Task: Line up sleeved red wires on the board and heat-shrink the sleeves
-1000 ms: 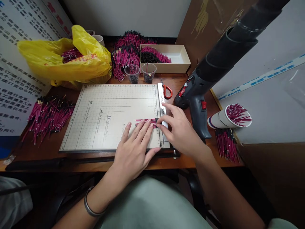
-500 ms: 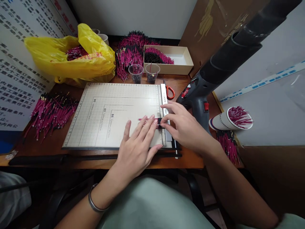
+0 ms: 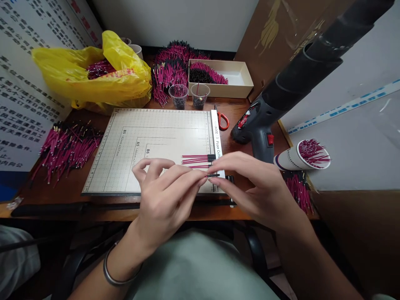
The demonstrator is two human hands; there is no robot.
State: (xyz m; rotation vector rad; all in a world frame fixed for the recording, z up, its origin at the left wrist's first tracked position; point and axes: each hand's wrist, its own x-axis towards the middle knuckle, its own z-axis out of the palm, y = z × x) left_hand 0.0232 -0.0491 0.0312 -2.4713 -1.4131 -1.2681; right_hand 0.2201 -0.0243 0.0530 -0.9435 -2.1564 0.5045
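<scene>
Fingers of the left hand (image 3: 168, 191), head view, centre of the frame, pinch a wire (image 3: 214, 175) over the lower right of the board (image 3: 168, 121), its black end pointing right. Thumb and forefinger of the right hand (image 3: 265, 187) lie on either side of that end; whether they touch it cannot be told. Little of the wire shows beyond the pinch, so a slack hold could let it roll or drop. Just above in the frame, a row of wires (image 3: 195, 156) appears unsecured; a low fingertip could skew it.
</scene>
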